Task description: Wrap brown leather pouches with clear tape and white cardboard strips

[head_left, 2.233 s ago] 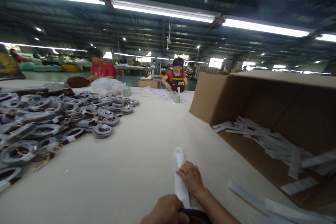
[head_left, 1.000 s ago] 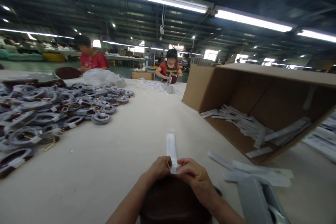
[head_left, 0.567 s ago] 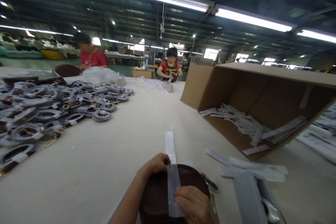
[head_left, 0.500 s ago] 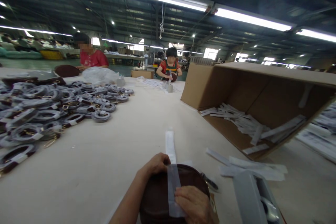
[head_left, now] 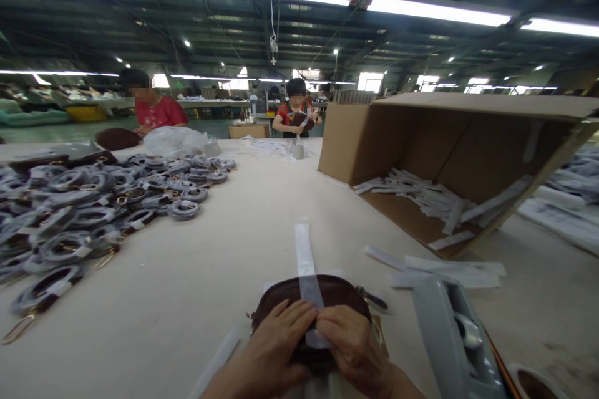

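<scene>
"Status?"
"Partway, I'd judge: pale strip (head_left: 304, 252) laid across brown bag (head_left: 279, 291), bottom centre of frame; far end past the bag, not folded over."
"Grip?"
"My left hand (head_left: 277, 344) flat, fingers out; right hand (head_left: 352, 341) curled at the strip, can't tell if pinching."

The hands (head_left: 281, 336) (head_left: 349, 333) are bare, the wrists (head_left: 390, 380) apparently too, though blurred.
</scene>
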`<state>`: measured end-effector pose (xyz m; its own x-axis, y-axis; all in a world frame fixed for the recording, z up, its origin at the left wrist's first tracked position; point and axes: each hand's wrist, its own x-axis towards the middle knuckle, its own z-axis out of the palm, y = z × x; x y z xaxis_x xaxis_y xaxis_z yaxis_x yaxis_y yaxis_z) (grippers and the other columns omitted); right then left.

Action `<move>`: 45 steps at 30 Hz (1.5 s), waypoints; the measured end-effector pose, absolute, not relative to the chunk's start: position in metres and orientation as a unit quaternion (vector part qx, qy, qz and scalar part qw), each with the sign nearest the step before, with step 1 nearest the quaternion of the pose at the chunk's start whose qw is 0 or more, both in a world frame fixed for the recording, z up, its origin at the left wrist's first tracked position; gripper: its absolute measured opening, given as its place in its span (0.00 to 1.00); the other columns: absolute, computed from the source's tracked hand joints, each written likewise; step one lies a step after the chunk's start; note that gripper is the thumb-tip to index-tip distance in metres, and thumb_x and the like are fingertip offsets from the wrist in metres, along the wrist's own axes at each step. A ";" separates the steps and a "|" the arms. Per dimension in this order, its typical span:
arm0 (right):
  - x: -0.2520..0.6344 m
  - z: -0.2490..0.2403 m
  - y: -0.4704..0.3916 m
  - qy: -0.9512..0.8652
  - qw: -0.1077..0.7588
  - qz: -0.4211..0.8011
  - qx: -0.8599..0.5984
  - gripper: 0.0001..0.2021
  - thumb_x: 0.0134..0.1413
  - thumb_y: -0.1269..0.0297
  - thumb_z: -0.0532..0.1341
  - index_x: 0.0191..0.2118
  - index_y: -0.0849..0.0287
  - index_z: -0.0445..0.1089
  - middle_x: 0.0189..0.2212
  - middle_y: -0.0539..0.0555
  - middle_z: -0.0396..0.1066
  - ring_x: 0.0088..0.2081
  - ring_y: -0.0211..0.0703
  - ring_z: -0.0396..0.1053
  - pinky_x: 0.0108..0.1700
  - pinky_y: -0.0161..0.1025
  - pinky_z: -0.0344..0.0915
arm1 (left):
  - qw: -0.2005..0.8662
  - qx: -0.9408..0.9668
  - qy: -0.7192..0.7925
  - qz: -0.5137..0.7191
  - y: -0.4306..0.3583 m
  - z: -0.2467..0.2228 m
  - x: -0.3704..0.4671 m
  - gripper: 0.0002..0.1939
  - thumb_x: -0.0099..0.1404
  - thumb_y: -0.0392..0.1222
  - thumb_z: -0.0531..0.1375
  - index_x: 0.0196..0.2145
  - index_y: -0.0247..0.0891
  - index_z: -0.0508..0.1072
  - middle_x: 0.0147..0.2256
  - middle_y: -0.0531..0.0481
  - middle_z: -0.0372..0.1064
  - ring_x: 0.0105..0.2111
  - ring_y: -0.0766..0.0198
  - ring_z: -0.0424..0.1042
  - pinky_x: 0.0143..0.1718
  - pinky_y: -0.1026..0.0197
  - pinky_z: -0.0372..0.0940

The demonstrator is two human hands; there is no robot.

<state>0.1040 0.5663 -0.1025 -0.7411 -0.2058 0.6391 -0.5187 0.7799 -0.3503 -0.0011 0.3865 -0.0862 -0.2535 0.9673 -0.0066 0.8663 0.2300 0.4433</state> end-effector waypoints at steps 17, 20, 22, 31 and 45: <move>0.127 -0.105 0.583 -0.913 0.247 0.071 0.317 0.18 0.57 0.81 0.47 0.51 0.71 0.63 0.48 0.61 0.68 0.53 0.53 0.62 0.53 0.52 0.65 | -0.247 0.680 0.687 0.069 0.379 -0.120 0.018 0.24 0.62 0.25 0.42 0.54 0.27 0.62 0.52 0.39 0.65 0.54 0.56 0.64 0.50 0.55 0.68; 0.128 -0.121 0.578 -0.900 0.297 0.037 0.318 0.15 0.62 0.79 0.46 0.47 0.71 0.67 0.46 0.61 0.69 0.52 0.53 0.64 0.52 0.52 0.68 | -0.286 0.688 0.665 0.048 0.378 -0.132 0.019 0.22 0.64 0.27 0.42 0.54 0.27 0.63 0.53 0.38 0.64 0.55 0.54 0.63 0.49 0.54 0.68; 0.129 -0.128 0.576 -0.892 0.326 0.034 0.311 0.14 0.63 0.77 0.47 0.44 0.70 0.68 0.44 0.61 0.70 0.51 0.53 0.65 0.50 0.53 0.69 | -0.317 0.684 0.656 0.041 0.378 -0.141 0.021 0.21 0.66 0.28 0.42 0.53 0.27 0.64 0.53 0.38 0.65 0.55 0.53 0.63 0.50 0.53 0.68; 0.131 -0.112 0.592 -0.912 0.206 0.050 0.350 0.17 0.60 0.79 0.46 0.49 0.68 0.66 0.49 0.61 0.67 0.53 0.50 0.63 0.55 0.51 0.64 | -0.342 0.669 0.658 0.044 0.377 -0.151 0.024 0.21 0.67 0.29 0.42 0.54 0.27 0.63 0.56 0.37 0.60 0.57 0.52 0.59 0.52 0.53 0.66; 0.138 -0.134 0.579 -0.901 0.325 0.092 0.272 0.15 0.63 0.75 0.46 0.46 0.66 0.67 0.45 0.58 0.71 0.53 0.47 0.63 0.52 0.48 0.65 | -0.270 0.691 0.668 0.060 0.371 -0.147 0.023 0.30 0.59 0.24 0.45 0.59 0.33 0.56 0.60 0.41 0.54 0.61 0.52 0.51 0.54 0.51 0.63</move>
<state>0.1379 0.5786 -0.1341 -0.6409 -0.4312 0.6351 -0.5504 0.8348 0.0114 0.0231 0.3708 -0.1466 0.1013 0.8905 0.4436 0.9551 0.0377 -0.2939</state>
